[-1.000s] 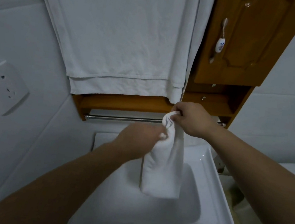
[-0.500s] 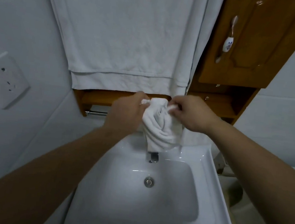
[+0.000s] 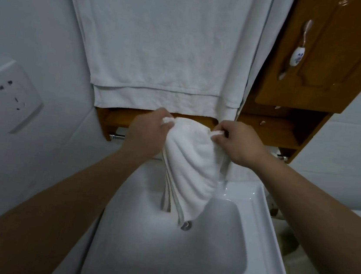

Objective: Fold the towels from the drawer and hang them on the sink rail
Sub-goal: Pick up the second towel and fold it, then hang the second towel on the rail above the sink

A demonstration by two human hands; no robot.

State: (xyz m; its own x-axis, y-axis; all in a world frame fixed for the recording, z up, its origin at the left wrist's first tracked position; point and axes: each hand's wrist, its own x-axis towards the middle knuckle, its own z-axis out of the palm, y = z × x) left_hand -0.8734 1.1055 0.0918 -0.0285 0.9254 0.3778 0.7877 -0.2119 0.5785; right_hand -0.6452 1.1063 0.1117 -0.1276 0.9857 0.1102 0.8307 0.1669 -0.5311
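**A:** What's hard to see, left to right?

**B:** The socket [image 3: 9, 95] is clipped by the frame edge; the rail [image 3: 117, 137] shows one short chrome end beside the left wrist and another past the right wrist, with its middle hidden behind hands and cloth; the drain [image 3: 186, 225] is half covered by the towel's lowest tip; the wooden cabinet [image 3: 320, 63] is cut off at the top.

**A:** And the towel?

**B:** The small towel [image 3: 190, 167] is up in the air over the sink [image 3: 256, 214], just below the big towel [image 3: 163, 43] hanging on the wall; its top edge runs between the two hands, in front of the rail; whether it touches the rail, I can't tell; its layers bunch down to a point above the drain.

**A:** Fingers?

**B:** Left hand [image 3: 147, 132]: curled, pinching the top left corner against the thumb, fingertips lost behind cloth; right hand [image 3: 239, 144]: thumb and forefinger pinching the top right corner, the other fingers curled under.

**A:** Pose?

**B:** The backs of both hands face the camera; the forearms reach in from the lower corners and converge at the towel.
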